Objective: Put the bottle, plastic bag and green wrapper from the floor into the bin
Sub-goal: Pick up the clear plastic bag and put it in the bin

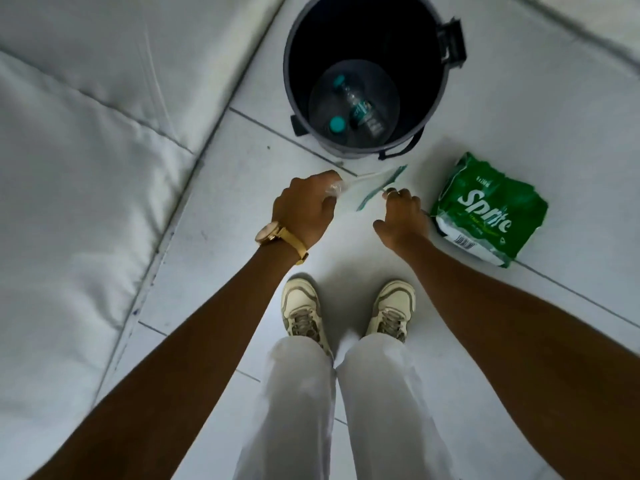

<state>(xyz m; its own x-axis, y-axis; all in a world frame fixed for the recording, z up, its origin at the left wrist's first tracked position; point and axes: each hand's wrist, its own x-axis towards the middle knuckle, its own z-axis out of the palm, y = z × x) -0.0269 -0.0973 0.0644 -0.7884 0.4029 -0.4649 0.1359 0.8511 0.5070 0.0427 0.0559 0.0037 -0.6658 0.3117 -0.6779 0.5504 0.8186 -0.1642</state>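
A clear plastic bag point(372, 185) with a green printed edge is stretched between my two hands, just in front of the bin. My left hand point(304, 206), with a gold watch on the wrist, grips one crumpled end of it. My right hand point(403, 216) pinches the other edge. The dark round bin point(429, 109) stands open on the floor ahead. A clear bottle point(360, 109) with a teal cap lies at its bottom. A green Sprite wrapper point(488, 209) lies on the tiles to the right of my right hand.
A white padded mattress point(86, 150) fills the left side, its edge running diagonally beside the bin. My two pale sneakers point(346, 310) stand on white floor tiles below my hands. A second white edge shows at the top right.
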